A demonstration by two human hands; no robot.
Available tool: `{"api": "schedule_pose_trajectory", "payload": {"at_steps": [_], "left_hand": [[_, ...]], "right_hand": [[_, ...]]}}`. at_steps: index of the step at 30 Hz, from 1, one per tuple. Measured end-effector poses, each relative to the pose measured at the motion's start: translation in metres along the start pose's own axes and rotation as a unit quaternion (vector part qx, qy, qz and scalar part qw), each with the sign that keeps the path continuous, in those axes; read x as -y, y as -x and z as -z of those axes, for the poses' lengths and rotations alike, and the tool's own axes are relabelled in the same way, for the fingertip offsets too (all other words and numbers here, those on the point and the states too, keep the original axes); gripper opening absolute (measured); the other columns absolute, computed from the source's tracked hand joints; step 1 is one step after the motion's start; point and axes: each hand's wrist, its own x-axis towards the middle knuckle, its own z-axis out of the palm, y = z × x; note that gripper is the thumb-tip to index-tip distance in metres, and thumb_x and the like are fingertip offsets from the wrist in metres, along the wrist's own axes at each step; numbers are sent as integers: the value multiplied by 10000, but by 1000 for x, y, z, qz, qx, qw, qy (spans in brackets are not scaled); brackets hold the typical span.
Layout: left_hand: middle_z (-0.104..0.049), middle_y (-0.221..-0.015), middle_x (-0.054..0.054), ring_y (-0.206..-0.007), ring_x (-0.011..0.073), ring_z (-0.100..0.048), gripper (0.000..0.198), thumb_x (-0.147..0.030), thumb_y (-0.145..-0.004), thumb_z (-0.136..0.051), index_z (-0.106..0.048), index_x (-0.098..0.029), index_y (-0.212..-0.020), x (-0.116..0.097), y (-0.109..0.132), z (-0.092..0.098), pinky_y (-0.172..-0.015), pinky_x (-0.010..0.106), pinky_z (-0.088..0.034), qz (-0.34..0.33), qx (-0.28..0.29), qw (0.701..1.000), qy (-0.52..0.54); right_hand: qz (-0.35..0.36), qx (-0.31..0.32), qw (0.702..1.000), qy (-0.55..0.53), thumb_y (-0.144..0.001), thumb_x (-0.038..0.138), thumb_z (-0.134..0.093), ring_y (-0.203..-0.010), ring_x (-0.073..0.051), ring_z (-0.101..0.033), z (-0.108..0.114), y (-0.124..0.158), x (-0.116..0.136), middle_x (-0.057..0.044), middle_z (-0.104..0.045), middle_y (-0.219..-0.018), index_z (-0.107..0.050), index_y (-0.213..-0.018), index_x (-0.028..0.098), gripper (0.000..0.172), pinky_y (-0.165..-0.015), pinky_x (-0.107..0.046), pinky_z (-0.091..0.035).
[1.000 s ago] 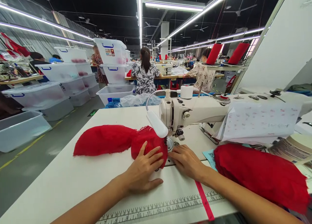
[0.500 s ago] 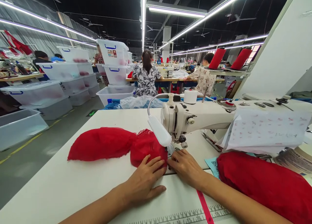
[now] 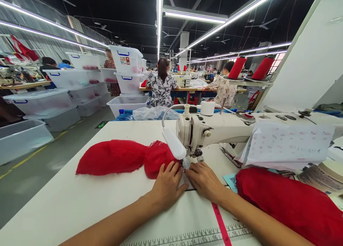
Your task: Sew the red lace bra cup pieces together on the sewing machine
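A red lace bra piece [image 3: 120,156] lies on the white sewing table [image 3: 80,203], its right cup under the head of the white sewing machine [image 3: 214,130]. My left hand [image 3: 167,185] rests flat on the near edge of that cup, fingers stretched toward the needle. My right hand [image 3: 205,180] lies flat beside it just below the presser foot, fingertips touching the fabric edge. Neither hand grips anything.
A heap of red lace pieces [image 3: 289,203] sits under my right forearm. A paper sheet [image 3: 286,144] hangs over the machine arm. Stacked clear plastic bins [image 3: 66,96] line the aisle at left. Other people sit sewing at tables behind. A printed ruler [image 3: 198,235] runs along the table's near edge.
Both hands have slid forward toward the needle, pushing the red cup further under the machine head. The left hand's fingers now cover less of the cup.
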Motion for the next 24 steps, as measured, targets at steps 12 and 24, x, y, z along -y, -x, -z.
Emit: {"api": "schedule_pose_trajectory", "payload": {"at_steps": [12,24], "left_hand": [[-655,-977,109,-929,272,-565,296,-256,-874,-366,-618,-140,-975,50,0,42,-949,585,-225,-33,-66,997,-35],[-622,-823,97,-829,259,-511,283,-338,-788,-530,-612,-112,-937,44,11,38,-796,454,-325,65,-40,997,-18]], "right_hand": [[-6,-26,999,-44,-864,97,-398,-723,-166,-483,0,7,2,-49,-559,-759,-595,-822,162,212,-687,-288,-347],[-16,-69,992,-102,-901,139,-339,-779,-182,-494,-10,14,3,-70,-563,-830,-605,-853,169,272,-700,-315,-404]]}}
